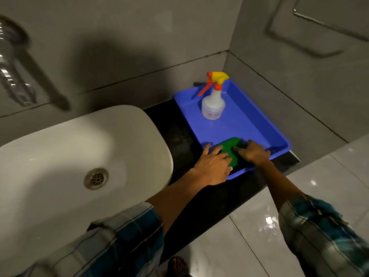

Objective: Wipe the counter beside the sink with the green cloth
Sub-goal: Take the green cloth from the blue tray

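Both the left hand (212, 166) and right hand (253, 152) pinch the half-hidden green cloth (229, 147) in the blue tray (249, 120).

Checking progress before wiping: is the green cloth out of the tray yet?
No. The green cloth lies inside the blue tray, both hands on it.
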Action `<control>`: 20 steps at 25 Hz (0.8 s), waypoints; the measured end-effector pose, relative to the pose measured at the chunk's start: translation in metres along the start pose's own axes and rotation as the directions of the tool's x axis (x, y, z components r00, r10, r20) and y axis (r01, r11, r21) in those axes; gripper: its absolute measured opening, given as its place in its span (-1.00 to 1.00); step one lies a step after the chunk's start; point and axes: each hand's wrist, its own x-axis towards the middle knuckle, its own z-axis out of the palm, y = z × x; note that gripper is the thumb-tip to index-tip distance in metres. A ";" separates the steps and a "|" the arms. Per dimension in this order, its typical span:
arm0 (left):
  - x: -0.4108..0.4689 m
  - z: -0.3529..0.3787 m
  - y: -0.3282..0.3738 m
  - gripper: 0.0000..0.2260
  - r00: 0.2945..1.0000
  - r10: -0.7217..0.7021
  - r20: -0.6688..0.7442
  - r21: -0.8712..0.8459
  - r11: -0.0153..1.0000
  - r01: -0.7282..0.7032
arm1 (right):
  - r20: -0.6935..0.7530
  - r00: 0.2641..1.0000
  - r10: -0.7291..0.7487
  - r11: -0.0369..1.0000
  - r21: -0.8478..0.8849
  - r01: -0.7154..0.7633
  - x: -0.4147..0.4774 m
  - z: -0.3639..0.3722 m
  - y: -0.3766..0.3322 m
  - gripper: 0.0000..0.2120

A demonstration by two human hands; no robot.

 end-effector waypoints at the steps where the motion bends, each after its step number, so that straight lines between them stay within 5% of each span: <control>1: 0.013 0.005 0.003 -0.60 0.997 -0.022 0.071 0.027 0.999 0.020 | 0.016 0.999 0.030 0.999 0.012 -0.030 0.006 -0.001 -0.001 -0.32; 4: 0.032 0.011 0.010 -0.57 0.974 -0.133 0.183 0.073 0.990 0.121 | 0.107 0.993 0.041 0.978 0.199 -0.062 0.012 -0.005 -0.009 -0.39; 7: 0.026 0.001 0.008 -0.63 0.977 -0.197 0.086 -0.105 0.973 0.205 | 0.067 0.998 0.010 0.808 0.588 -0.048 -0.014 -0.015 -0.023 -0.65; 10: -0.005 -0.024 -0.005 -0.69 0.939 -0.284 -0.196 -0.446 0.878 0.173 | 0.113 0.992 -0.053 0.437 0.896 -0.079 -0.060 -0.037 -0.037 -0.66; 12: -0.040 -0.049 -0.018 -0.77 0.824 -0.385 -0.415 -0.646 0.762 0.030 | 0.177 0.940 -0.292 0.124 0.981 -0.147 -0.097 -0.051 -0.052 -0.67; 14: -0.091 -0.070 -0.033 -0.84 0.745 -0.478 -0.465 -0.775 0.627 -0.082 | 0.204 0.826 -0.526 -0.047 0.962 -0.268 -0.136 -0.052 -0.080 -0.64; 17: -0.191 -0.086 -0.064 -0.82 0.695 -0.597 -0.401 -0.861 0.505 -0.063 | 0.264 0.679 -0.685 0.033 0.942 -0.334 -0.194 -0.020 -0.139 -0.65; 20: -0.317 -0.072 -0.106 -0.82 0.585 -0.737 -0.338 -0.886 0.459 0.067 | 0.320 0.640 -0.698 0.364 0.929 -0.067 -0.267 0.040 -0.208 -0.79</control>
